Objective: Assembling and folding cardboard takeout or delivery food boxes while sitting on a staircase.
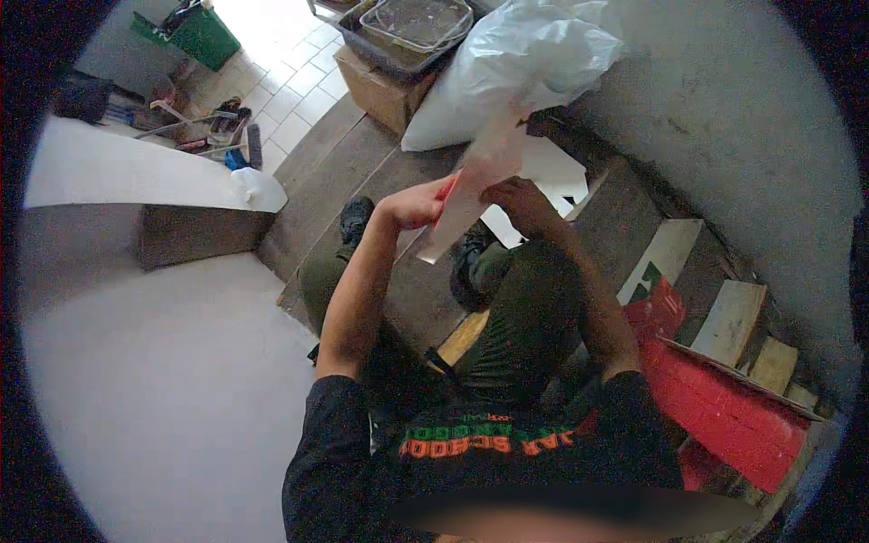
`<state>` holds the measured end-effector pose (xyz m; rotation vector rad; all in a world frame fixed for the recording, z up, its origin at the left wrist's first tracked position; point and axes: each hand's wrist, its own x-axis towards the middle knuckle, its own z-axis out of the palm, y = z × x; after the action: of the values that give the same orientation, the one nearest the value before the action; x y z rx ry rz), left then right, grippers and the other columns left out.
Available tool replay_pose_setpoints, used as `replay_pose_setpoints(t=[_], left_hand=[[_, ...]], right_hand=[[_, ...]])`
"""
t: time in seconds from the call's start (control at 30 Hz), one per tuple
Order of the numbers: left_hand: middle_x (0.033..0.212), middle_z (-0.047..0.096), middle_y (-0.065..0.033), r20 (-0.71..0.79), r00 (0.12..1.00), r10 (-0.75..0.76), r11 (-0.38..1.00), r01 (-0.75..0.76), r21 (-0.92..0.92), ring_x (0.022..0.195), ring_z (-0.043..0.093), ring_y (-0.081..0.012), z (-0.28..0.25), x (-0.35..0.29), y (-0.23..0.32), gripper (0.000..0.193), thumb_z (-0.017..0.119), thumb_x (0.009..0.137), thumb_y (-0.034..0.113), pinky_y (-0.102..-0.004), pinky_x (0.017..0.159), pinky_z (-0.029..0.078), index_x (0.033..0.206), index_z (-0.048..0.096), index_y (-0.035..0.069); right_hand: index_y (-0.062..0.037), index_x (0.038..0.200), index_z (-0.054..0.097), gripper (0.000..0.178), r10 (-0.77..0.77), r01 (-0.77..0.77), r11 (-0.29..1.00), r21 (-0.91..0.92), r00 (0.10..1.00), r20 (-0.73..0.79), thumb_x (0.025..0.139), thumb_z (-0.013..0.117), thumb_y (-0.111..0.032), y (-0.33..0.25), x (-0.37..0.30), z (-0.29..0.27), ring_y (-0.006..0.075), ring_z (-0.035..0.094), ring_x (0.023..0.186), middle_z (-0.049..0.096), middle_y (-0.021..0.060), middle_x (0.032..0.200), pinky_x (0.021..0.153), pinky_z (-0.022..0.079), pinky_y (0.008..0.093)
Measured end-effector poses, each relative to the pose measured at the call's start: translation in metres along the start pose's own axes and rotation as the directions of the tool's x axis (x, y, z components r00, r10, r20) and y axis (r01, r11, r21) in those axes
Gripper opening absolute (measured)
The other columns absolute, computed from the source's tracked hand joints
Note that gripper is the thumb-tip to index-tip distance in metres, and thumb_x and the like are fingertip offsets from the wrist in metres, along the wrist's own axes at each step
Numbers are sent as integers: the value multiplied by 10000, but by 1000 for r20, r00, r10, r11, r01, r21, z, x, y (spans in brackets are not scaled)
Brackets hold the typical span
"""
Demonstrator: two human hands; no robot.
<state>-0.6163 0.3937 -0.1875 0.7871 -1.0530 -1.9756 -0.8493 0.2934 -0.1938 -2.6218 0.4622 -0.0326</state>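
Observation:
A thin, flat sheet of card (475,185) is held up on edge between my hands, in front of my knees. It looks pale on the face toward me, with red showing along its left side. My left hand (421,203) is closed on the sheet's left side, its fingertips hidden by the card. My right hand (516,195) grips it from the right, with the fingers bent and partly in shadow. Just beyond and below my right hand lies a white cut-out piece of card (554,172) with angular notches.
I sit on wooden stairs (344,172). Ahead are a large white plastic bag (525,59) and a cardboard box (385,90) under a dark tray (403,54). Red card (733,407) lies on steps to my right. A green bin (199,41) and a brush (254,145) stand far left.

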Motion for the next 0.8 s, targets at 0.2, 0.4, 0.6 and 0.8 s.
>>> replay_pose_setpoints(t=[0.2, 0.4, 0.6, 0.8], left_hand=[[1258, 438, -25, -78, 997, 17, 947, 9, 322, 1079, 446, -134, 15, -37, 2, 1075, 804, 628, 293, -294, 926, 379, 1437, 129, 81], [747, 601, -13, -779, 604, 167, 928, 172, 332, 671, 551, -110, -1, -20, -4, 313, 715, 755, 216, -288, 612, 457, 992, 615, 36], [667, 551, -6, -981, 92, 169, 965, -220, 145, 586, 497, -108, -41, -51, 15, 252, 678, 806, 266, -310, 546, 402, 750, 580, 40], [688, 581, -25, -998, 15, 64, 987, -148, 61, 622, 542, -126, -36, -65, 30, 299, 671, 814, 316, -307, 582, 432, 769, 593, 31]], right_hand=[[-123, 1098, 599, 292, -65, 63, 996, 55, 997, 38, 862, 458, -26, -12, 25, 0, 263, 527, 1103, 597, 65, 1155, 943, 397, 404], [-50, 1258, 460, 504, -10, -47, 996, -76, 784, -620, 795, 640, -136, -2, 28, 29, 363, 350, 1245, 408, 201, 1286, 963, 366, 456], [-95, 1454, 92, 984, 503, -515, 852, -92, 855, -130, 727, 728, -280, 33, -6, 114, 481, 302, 1244, 264, 309, 1368, 1010, 307, 530], [-86, 1160, 525, 334, 800, -786, 598, -157, 573, 178, 853, 454, -196, 60, -30, 165, 384, 610, 885, 629, 226, 863, 780, 467, 496]])
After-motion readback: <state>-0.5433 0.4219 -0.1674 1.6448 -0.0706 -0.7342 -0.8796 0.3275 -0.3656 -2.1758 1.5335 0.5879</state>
